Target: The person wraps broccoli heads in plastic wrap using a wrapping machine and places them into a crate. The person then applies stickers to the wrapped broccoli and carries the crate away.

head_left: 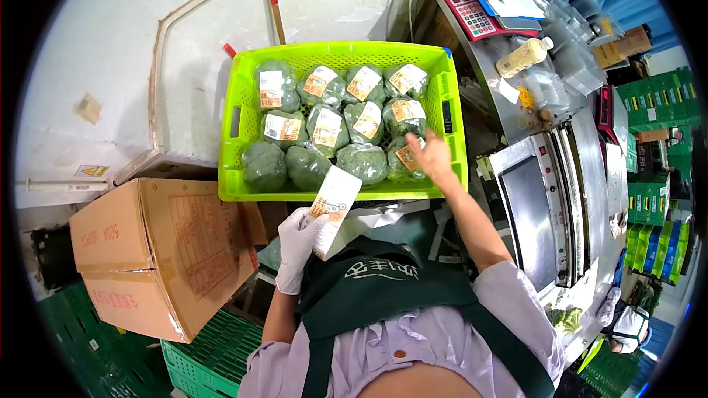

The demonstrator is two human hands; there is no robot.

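Observation:
My left hand (298,242), in a white glove, is closed on a strip of printed labels (341,193) held just in front of the crate. My right hand (431,153) is bare, its fingers stretched out over the label on a wrapped broccoli head (403,165) in the near right corner. A lime-green plastic crate (335,196) holds several film-wrapped broccoli heads in rows. Most bear white and orange labels; on the near-row heads, such as this broccoli head (263,167) at the left, I see no label.
A large cardboard box (192,243) stands left of the crate, above green crates (210,350). On the right, a metal bench carries a red scale (476,18) with a clipboard, a bottle (525,57) and a wrapping machine (527,214). Another person (630,324) is at far right.

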